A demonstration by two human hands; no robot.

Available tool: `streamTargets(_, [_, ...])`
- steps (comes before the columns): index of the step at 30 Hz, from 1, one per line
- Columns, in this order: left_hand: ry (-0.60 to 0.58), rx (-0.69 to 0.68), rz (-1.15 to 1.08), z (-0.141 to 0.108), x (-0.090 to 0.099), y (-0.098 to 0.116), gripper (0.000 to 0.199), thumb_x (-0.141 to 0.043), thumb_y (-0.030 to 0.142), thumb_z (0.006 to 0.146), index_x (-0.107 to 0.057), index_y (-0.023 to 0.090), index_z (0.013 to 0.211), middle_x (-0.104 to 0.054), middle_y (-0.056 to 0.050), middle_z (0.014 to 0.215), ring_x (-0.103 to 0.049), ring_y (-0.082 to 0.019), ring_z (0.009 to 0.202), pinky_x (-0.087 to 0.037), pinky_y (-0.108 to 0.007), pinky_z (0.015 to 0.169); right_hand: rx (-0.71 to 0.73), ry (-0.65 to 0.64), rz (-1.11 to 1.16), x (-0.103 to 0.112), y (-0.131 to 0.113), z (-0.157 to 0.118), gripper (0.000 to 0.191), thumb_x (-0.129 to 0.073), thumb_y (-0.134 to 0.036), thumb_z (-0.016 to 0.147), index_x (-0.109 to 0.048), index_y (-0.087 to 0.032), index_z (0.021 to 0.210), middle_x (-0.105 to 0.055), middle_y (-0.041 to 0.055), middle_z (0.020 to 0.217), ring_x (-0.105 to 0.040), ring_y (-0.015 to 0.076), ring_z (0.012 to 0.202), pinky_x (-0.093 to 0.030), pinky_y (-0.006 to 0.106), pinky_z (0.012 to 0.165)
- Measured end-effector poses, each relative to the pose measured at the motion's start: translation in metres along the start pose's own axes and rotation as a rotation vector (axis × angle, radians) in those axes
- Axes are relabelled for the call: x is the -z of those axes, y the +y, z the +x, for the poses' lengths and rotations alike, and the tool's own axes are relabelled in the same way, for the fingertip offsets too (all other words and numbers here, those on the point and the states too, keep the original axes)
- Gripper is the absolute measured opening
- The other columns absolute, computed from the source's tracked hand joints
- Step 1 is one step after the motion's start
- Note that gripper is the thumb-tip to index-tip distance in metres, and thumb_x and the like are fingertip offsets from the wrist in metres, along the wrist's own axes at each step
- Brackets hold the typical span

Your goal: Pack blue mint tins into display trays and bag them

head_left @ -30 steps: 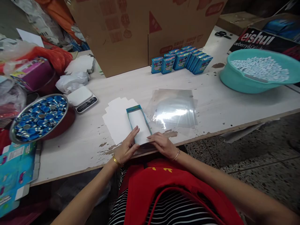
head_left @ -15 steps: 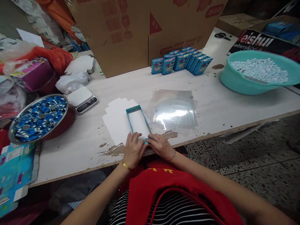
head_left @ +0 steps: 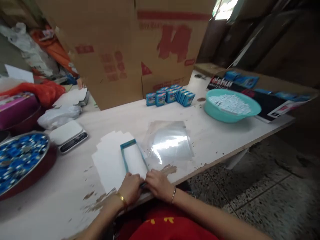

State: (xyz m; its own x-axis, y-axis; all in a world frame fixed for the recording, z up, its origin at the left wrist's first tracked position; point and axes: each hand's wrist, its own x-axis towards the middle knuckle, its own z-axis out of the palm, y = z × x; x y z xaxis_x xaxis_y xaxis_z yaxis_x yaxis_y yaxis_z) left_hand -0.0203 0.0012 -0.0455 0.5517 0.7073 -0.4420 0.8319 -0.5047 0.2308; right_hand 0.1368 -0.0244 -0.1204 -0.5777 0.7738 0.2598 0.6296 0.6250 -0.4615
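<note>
A long blue-edged cardboard frame [head_left: 128, 143], open through its middle, lies at the table's near side over white sheets. My left hand [head_left: 131, 188] is closed on its near left corner, and my right hand [head_left: 158, 185] on its near right corner. The two hands almost meet at that short side, which they largely hide. Beneath and left of the frame, white paper sheets [head_left: 107, 160] are fanned out. Just right of it is a stack of clear plastic sheets [head_left: 170, 141], shiny with glare.
At left stand a bowl of blue foil-like pieces [head_left: 22, 156] and a white scale [head_left: 67, 135]. Small blue boxes [head_left: 171, 95] line up before a big carton [head_left: 120, 66]. A turquoise basin [head_left: 220, 115] holds small white pieces, beside a dark printed box [head_left: 265, 103].
The view has tilted up and swung right, so the table things sit lower and further left. My hands stay at the frame's near end, with fingers more tightly closed.
</note>
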Motion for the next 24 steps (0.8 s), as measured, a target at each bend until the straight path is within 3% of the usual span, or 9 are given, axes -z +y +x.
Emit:
streamTargets(2, [-0.052,0.006,-0.037,0.007,0.009,-0.005,0.017,-0.05,0.022,0.078,-0.067,0.02,0.079,-0.07,-0.006,0.085,-0.064,-0.025,0.085,-0.04,-0.04,0.082,-0.037,0.052,0.097,0.0,0.0,0.003,0.007,-0.055,-0.021,0.085,-0.057,-0.018,0.091,-0.06,0.0075,0.095,-0.054,0.0215,0.089,-0.047,0.036,0.079])
streamTargets(5, [-0.071,0.045,-0.023,0.01,0.019,-0.007,0.016,-0.053,0.027,0.077,-0.067,0.02,0.073,-0.071,-0.005,0.079,-0.065,-0.026,0.081,-0.041,-0.039,0.08,-0.155,0.235,0.333,0.003,-0.004,0.004,0.046,-0.064,-0.027,0.077,-0.047,-0.019,0.119,-0.051,0.0122,0.124,-0.052,0.0245,0.11,-0.047,0.038,0.091])
streamTargets(7, [-0.022,0.069,0.012,0.006,0.019,-0.004,0.017,-0.052,0.024,0.077,-0.067,0.019,0.072,-0.07,-0.006,0.08,-0.064,-0.025,0.079,-0.042,-0.038,0.077,-0.302,0.378,0.457,0.006,-0.007,0.005,0.063,-0.063,-0.032,0.078,-0.036,-0.02,0.134,-0.048,0.014,0.127,-0.053,0.0251,0.109,-0.049,0.038,0.088])
streamTargets(11, [0.186,0.04,0.121,-0.003,0.011,0.01,0.032,-0.041,0.006,0.079,-0.068,0.022,0.085,-0.068,-0.007,0.089,-0.063,-0.023,0.081,-0.045,-0.035,0.074,-0.541,0.396,0.582,0.011,-0.008,0.013,0.047,-0.054,-0.032,0.085,-0.047,-0.02,0.129,-0.061,0.0107,0.108,-0.061,0.0238,0.095,-0.054,0.038,0.082])
streamTargets(14, [0.338,-0.112,0.166,-0.002,0.016,0.019,0.028,-0.044,0.006,0.079,-0.067,0.021,0.078,-0.067,-0.007,0.081,-0.062,-0.022,0.074,-0.048,-0.034,0.067,-0.548,0.374,0.574,0.018,0.001,0.018,0.041,-0.047,-0.024,0.085,-0.052,-0.019,0.126,-0.061,0.0114,0.118,-0.058,0.0256,0.11,-0.049,0.041,0.095])
streamTargets(17, [0.64,-0.34,0.082,0.011,0.048,0.017,0.018,-0.049,0.019,0.085,-0.065,0.022,0.093,-0.065,-0.008,0.087,-0.061,-0.021,0.078,-0.051,-0.034,0.068,-0.53,0.472,0.517,0.031,0.024,0.018,0.043,-0.038,-0.023,0.089,-0.05,-0.018,0.129,-0.057,0.0125,0.127,-0.053,0.0246,0.119,-0.044,0.042,0.102])
streamTargets(20, [0.972,-0.383,0.018,0.047,0.103,0.0,0.037,-0.052,0.026,0.087,-0.052,0.022,0.124,-0.06,-0.011,0.108,-0.058,-0.023,0.099,-0.05,-0.036,0.083,-0.602,0.578,0.478,0.05,0.062,0.01,0.042,-0.036,-0.029,0.09,-0.052,-0.018,0.128,-0.059,0.0131,0.124,-0.056,0.025,0.115,-0.047,0.04,0.098])
streamTargets(22, [1.062,-0.318,0.011,0.089,0.14,-0.02,0.042,-0.053,0.03,0.087,-0.047,0.023,0.128,-0.057,-0.011,0.114,-0.055,-0.025,0.105,-0.049,-0.04,0.088,-0.684,0.628,0.449,0.062,0.09,0.001,0.043,-0.037,-0.033,0.09,-0.054,-0.018,0.126,-0.061,0.0137,0.122,-0.059,0.0259,0.112,-0.051,0.039,0.092])
streamTargets(24, [1.039,-0.264,0.019,0.144,0.173,-0.044,0.045,-0.053,0.035,0.086,-0.046,0.023,0.129,-0.055,-0.012,0.118,-0.054,-0.026,0.109,-0.048,-0.043,0.091,-0.758,0.637,0.433,0.071,0.116,-0.007,0.044,-0.037,-0.037,0.09,-0.055,-0.018,0.125,-0.063,0.0133,0.12,-0.061,0.0257,0.109,-0.053,0.036,0.087])
